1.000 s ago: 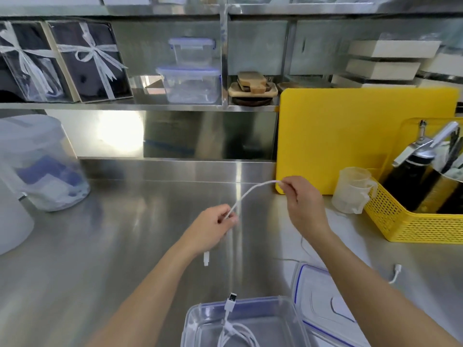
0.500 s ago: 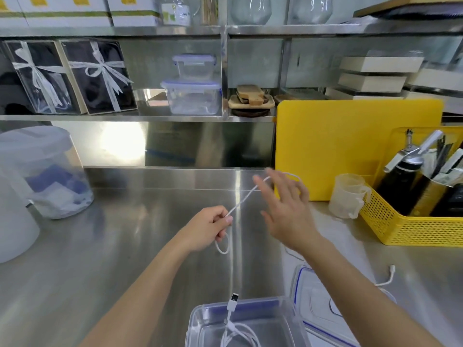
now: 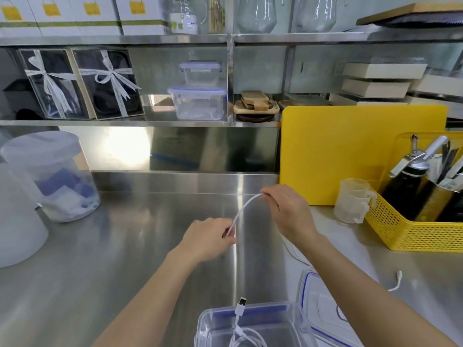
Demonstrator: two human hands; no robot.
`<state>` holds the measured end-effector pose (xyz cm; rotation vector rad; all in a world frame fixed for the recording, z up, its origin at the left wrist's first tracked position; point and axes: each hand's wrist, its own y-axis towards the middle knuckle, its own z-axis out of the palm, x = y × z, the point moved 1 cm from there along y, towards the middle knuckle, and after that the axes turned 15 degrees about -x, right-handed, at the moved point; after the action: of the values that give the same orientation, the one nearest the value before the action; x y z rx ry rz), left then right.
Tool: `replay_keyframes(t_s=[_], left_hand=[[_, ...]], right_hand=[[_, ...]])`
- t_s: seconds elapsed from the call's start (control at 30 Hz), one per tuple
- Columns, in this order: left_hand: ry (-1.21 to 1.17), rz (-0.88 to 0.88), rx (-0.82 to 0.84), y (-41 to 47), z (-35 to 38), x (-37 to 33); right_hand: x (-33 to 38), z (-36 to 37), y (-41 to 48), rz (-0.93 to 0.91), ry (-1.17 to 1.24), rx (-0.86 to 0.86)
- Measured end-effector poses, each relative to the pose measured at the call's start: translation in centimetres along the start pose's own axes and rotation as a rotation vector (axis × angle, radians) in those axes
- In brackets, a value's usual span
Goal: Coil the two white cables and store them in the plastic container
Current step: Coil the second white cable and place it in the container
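A white cable (image 3: 242,209) arcs in the air between my two hands above the steel counter. My left hand (image 3: 209,239) pinches its lower part, and my right hand (image 3: 288,209) grips its upper part. The cable's far end (image 3: 398,276) trails on the counter to the right. A clear plastic container (image 3: 253,324) stands at the near edge. A second white cable (image 3: 246,338) lies coiled inside it, its USB plug (image 3: 241,306) sticking up over the rim.
The container's lid (image 3: 323,311) lies just right of it. A yellow basket (image 3: 423,229) with bottles, a measuring cup (image 3: 353,204) and a yellow cutting board (image 3: 350,151) stand at the right. A translucent lidded jar (image 3: 52,176) stands at the left, shelves behind.
My right hand opened and let go of the cable half a second ago, then took hold of it again farther along. The loop under my left hand is drawn into the fist.
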<state>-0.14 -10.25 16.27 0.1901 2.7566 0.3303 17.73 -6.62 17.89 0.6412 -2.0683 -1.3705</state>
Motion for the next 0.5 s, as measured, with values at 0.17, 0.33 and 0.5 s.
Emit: replay_keyframes(t_s=[0.17,0.33,0.5], left_hand=[[0.509,-0.026,-0.053,-0.9,0.6,0.2],[0.527,-0.047,-0.038,-0.8,0.8,0.0],[-0.668,-0.29,0.038,-0.9,1.0,-0.2]], right_hand=[[-0.8,-0.7,0.5,0.126,-0.084,-0.024],[-2.0,-0.9,1.2,0.447,-0.011,0.031],[-2.3,-1.1,1.6,0.56,0.094,0.051]])
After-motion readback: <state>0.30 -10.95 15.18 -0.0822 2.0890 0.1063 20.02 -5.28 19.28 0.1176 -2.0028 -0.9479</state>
